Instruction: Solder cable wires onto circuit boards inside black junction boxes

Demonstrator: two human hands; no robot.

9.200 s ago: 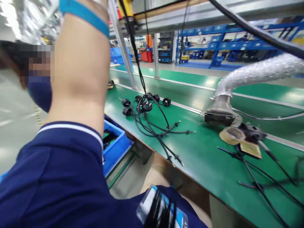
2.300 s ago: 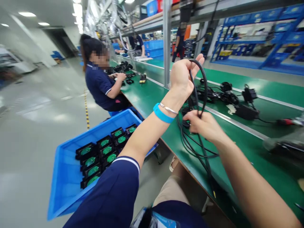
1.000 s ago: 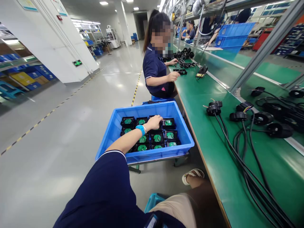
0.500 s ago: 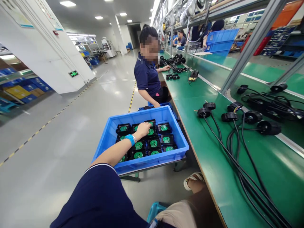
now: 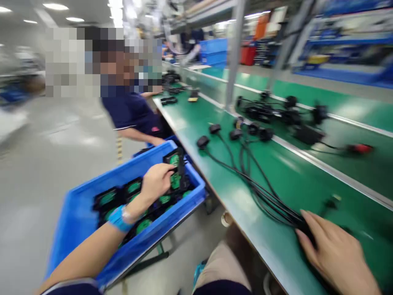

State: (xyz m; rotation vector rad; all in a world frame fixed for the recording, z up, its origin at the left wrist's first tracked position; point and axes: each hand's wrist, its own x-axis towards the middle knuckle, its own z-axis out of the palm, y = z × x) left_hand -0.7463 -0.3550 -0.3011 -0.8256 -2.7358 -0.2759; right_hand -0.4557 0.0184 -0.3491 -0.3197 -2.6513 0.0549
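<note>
My left hand point(image 5: 157, 180), with a blue band at its wrist, is closed on the edge of a black housing with green circuit boards point(image 5: 175, 181). That piece is raised and tilted above the right end of a blue bin point(image 5: 73, 189). More such black housings point(image 5: 107, 197) lie inside the bin, partly hidden by my arm. At the lower right, my right hand point(image 5: 334, 250) is wrapped round a bundle of black cables point(image 5: 260, 194) on the green bench. Round black connectors point(image 5: 236, 134) sit at the far ends of the cables.
A co-worker in a dark blue shirt point(image 5: 130, 108) sits beyond the bin, one hand near its far corner. The green bench point(image 5: 233, 221) runs along my right side. More black cable assemblies point(image 5: 276, 111) lie past the metal rail. Metal posts point(image 5: 235, 53) rise from the bench.
My left hand has lifted a housing out of the bin's rows. My right hand has come into view on the cables. The view has turned to the right.
</note>
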